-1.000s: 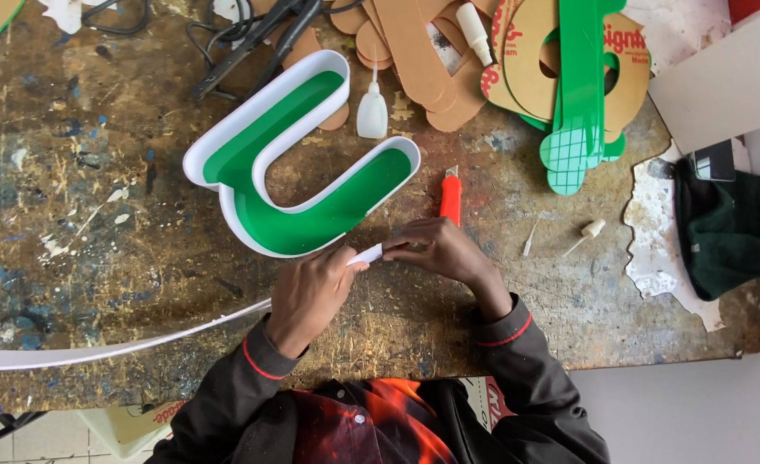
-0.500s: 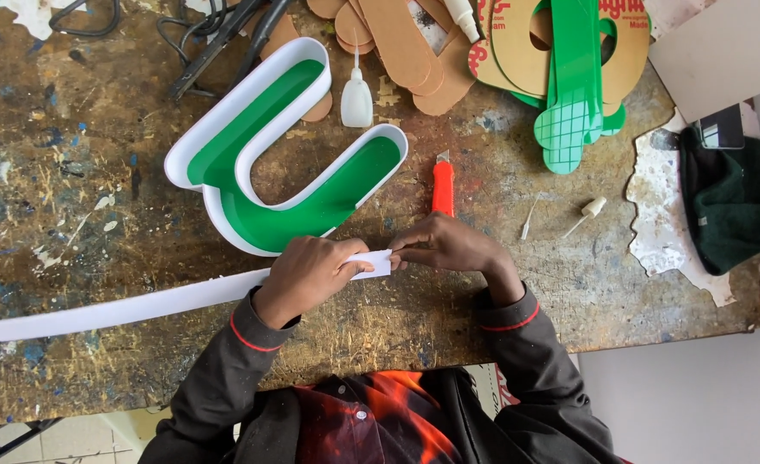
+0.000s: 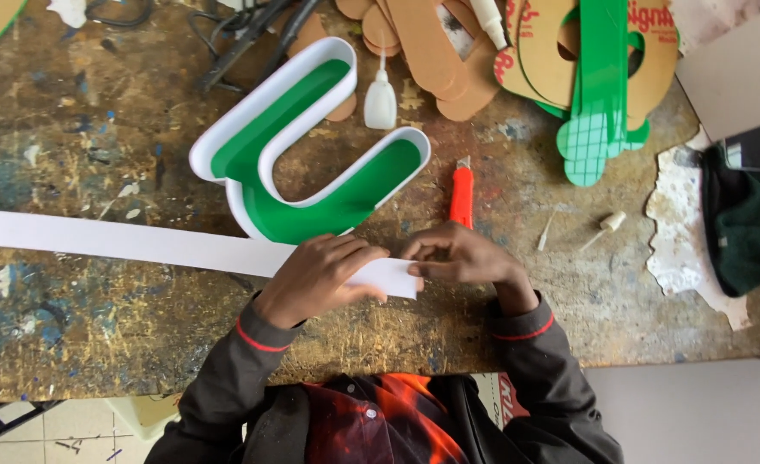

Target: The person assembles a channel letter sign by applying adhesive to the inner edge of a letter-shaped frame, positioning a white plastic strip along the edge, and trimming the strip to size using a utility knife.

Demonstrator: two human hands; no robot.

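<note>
Two hands, left hand (image 3: 315, 279), right hand (image 3: 464, 258), pinching white strip (image 3: 122, 241)

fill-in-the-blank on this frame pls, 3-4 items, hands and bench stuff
1. Both hands, left hand and right hand, grip a long ____ strip.
2. The U-shaped letter has a ____ inside and white walls.
3. The utility knife beyond the right hand is ____.
4. The strip runs off the ____ edge of the view.

Missing: white; green; orange; left

Paint-stained wooden workbench (image 3: 70, 344) is filling the view; pale tiled floor (image 3: 79, 425) is showing below its near edge, grey floor (image 3: 698, 412) lower right.
</note>
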